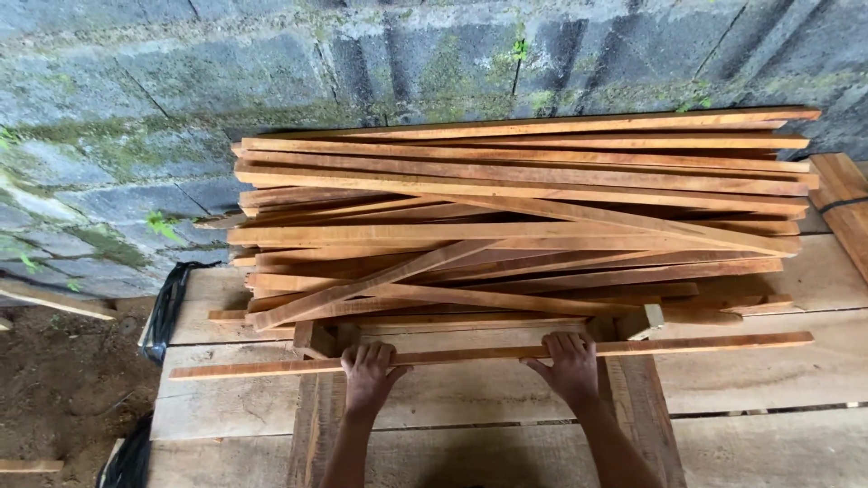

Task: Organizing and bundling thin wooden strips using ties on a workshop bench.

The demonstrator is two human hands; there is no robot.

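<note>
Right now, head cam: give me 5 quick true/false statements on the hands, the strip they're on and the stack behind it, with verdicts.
1. Both hands rest on one long wooden strip. True: left hand and right hand both lie on it.
2. The strip lies on top of the pile of strips. False: it lies in front of the pile, on the plank platform.
3. The pile sits against a mossy block wall. True.
4. The right hand holds a hammer. False: no tool is in view; the hand is only on the strip.
5. Bare soil shows to the right of the platform. False: it shows at the left, beside black plastic sheeting.
</note>
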